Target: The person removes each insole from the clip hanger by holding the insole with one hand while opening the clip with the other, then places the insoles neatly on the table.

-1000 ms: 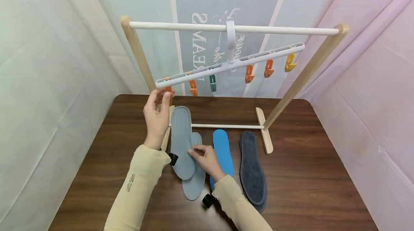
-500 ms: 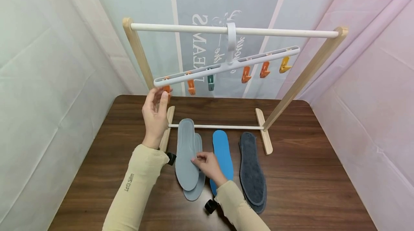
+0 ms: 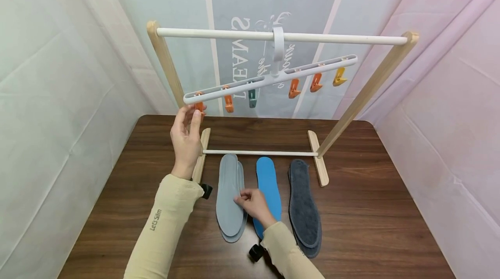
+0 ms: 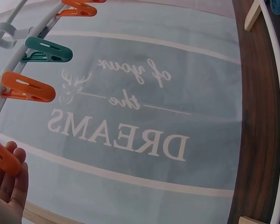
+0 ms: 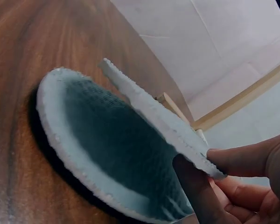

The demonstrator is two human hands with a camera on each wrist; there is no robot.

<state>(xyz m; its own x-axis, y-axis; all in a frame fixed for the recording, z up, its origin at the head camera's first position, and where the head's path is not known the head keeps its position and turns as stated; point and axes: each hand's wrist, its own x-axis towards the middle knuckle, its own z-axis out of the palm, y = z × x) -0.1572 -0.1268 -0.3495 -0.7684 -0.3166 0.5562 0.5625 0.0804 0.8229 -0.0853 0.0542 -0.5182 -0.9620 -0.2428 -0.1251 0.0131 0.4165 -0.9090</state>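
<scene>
My left hand [image 3: 186, 138] pinches the orange clip [image 4: 4, 156] at the left end of the white hanger [image 3: 230, 91]. Between thumb and fingers, my right hand [image 3: 254, 204] holds the edge of a light grey insole [image 3: 228, 201]. The right wrist view shows that insole [image 5: 154, 114] tilted, its far part lifted off a second grey insole [image 5: 112, 144] that lies on the table. To the right lie a blue insole [image 3: 268, 181], partly behind my right hand, and dark grey fuzzy insoles [image 3: 304, 205], stacked one on another.
The hanger hooks over the white top rod [image 3: 218, 34] of a wooden rack [image 3: 375, 92]. Several other clips hang from it, among them a green clip [image 3: 252, 98] and a yellow clip [image 3: 339, 77]. The rack stands on a brown table [image 3: 363, 209] between cloth walls.
My right hand has lowered the grey insole toward the lower one and drawn it slightly nearer. My left hand keeps its pinch on the orange clip, and the hanger has shifted slightly left.
</scene>
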